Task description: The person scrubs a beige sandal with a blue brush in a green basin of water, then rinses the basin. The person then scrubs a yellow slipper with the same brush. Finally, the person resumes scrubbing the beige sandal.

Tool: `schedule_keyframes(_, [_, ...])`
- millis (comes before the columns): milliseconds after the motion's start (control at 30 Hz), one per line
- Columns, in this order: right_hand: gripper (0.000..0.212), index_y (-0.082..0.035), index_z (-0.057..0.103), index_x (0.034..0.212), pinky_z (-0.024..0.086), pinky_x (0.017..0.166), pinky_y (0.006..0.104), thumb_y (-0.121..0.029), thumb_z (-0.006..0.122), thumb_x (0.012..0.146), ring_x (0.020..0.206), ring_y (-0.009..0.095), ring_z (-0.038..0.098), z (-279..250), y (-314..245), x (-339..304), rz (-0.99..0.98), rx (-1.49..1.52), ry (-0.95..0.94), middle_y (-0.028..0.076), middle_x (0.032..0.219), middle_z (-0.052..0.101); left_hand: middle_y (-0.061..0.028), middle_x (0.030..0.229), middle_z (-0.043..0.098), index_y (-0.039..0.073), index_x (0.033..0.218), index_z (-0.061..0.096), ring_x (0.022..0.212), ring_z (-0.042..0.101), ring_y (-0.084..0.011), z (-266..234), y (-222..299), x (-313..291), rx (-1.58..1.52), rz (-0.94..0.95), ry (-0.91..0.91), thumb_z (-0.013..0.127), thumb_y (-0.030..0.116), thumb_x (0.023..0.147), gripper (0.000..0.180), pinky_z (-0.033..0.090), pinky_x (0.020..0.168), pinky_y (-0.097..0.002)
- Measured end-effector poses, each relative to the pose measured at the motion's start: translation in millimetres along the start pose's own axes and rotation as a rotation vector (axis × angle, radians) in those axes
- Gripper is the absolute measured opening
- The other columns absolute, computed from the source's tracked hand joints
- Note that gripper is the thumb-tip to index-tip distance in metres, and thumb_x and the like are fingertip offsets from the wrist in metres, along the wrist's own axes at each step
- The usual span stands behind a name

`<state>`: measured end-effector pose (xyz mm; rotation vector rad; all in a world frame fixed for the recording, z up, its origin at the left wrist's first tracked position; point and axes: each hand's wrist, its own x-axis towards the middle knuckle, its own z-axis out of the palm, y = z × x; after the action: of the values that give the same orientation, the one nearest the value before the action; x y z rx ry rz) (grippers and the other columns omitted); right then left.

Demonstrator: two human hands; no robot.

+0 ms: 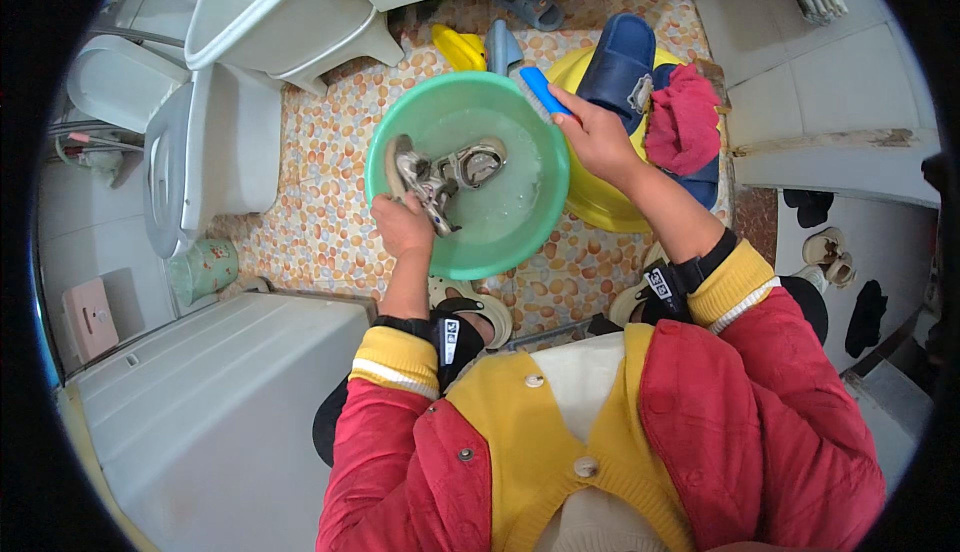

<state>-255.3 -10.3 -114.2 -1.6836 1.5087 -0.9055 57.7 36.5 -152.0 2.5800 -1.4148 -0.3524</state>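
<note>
A green basin (pixel 379 130) of cloudy water stands on the floor in front of me. Grey-and-beige strappy sandals (pixel 428 184) lie in it, partly in the water; where one ends and the other begins is hard to make out. My left hand (pixel 402 224) reaches over the basin's near left rim, its fingers closed on the nearer sandal. Over the right rim, my right hand (pixel 603 142) grips a blue scrubbing brush (pixel 540 92) with pale bristles. The brush is apart from the sandals.
Right of the green basin, a yellow basin (pixel 590 207) bears dark blue slippers (pixel 617 60) and a red cloth (pixel 684 120). Yellow (pixel 459 47) and light blue (pixel 503 47) slippers lie behind. A toilet (pixel 215 147) and a patterned bin (pixel 203 270) stand left.
</note>
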Motion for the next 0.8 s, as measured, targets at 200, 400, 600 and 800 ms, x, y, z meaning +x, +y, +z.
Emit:
schedule_keyframes(200, [0.053,-0.013,0.048,0.142,0.051,0.085,0.0463,-0.033,0.058,0.093,0.096,0.040,0.065,27.8,10.9,-1.2,0.252,-0.217,-0.224,0.023,0.107,0.067,-0.0218,0.113,0.058,0.005,0.128,0.044,0.111,0.054,-0.0421,79.9,-35.0,9.3,-0.083,0.024,-0.237,0.082,0.031,0.074,0.071,0.044,0.098,-0.0455])
schedule_keyframes(400, [0.048,-0.004,0.056,0.118,0.050,0.089,0.0464,-0.033,0.072,0.083,0.104,0.039,0.063,107.4,32.0,52.1,0.391,-0.367,-0.409,0.021,0.111,0.065,-0.0309,0.128,0.049,0.001,0.135,0.026,0.120,0.051,-0.0384,127.8,-60.4,21.3,-0.569,-0.311,-0.438,0.084,0.035,0.071,0.093,0.037,0.105,-0.0421])
schedule_keyframes(600, [0.054,-0.005,0.052,0.120,0.049,0.091,0.0482,-0.024,0.077,0.077,0.108,0.041,0.060,184.2,54.1,87.4,0.373,-0.338,-0.336,0.024,0.116,0.063,-0.0337,0.132,0.047,0.002,0.138,0.012,0.122,0.051,-0.0402,130.2,-54.0,16.9,-0.494,-0.328,-0.474,0.082,0.039,0.074,0.102,0.037,0.106,-0.0411])
schedule_keyframes(800, [0.049,0.000,0.059,0.112,0.049,0.088,0.0487,-0.023,0.075,0.073,0.101,0.042,0.063,189.1,67.7,81.2,0.446,-0.424,-0.621,0.025,0.106,0.066,-0.0333,0.131,0.050,0.005,0.138,0.012,0.119,0.054,-0.0463,120.4,-33.1,32.4,-0.258,-0.255,-0.557,0.083,0.039,0.073,0.102,0.044,0.101,-0.0460])
